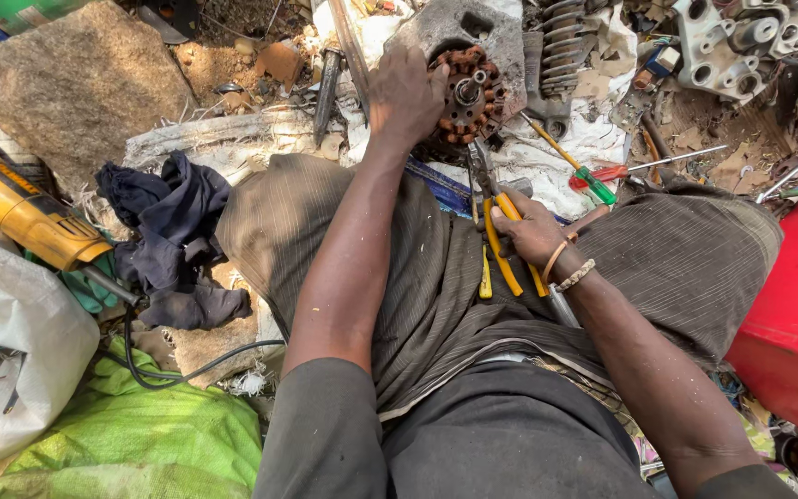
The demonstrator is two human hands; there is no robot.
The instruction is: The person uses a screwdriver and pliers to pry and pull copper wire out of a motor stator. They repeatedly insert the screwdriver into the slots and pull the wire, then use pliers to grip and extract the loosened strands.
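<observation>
Head view, looking down over a seated person's lap to cluttered ground. The left hand (405, 97) is closed over the left edge of a stator (466, 94) — a ring of rust-coloured copper windings around a central hub, set in a grey metal housing (491, 32) — which rests just beyond the knees. The right hand (530, 229) grips the yellow handles of a pair of pliers (494, 217); their dark nose points up at the lower rim of the windings, though whether it touches them cannot be told. A green-and-red screwdriver (593, 177) lies to the right of the stator on a white cloth (593, 139). Left of the lap lie a dark blue rag (173, 236) and a yellow angle grinder (20, 208) with a black cable; a large stone (80, 83) sits beyond them. A green sack (154, 444) occupies the lower left, a red case (791, 323) the right edge — near a grey engine casting (741, 42) at upper right.
</observation>
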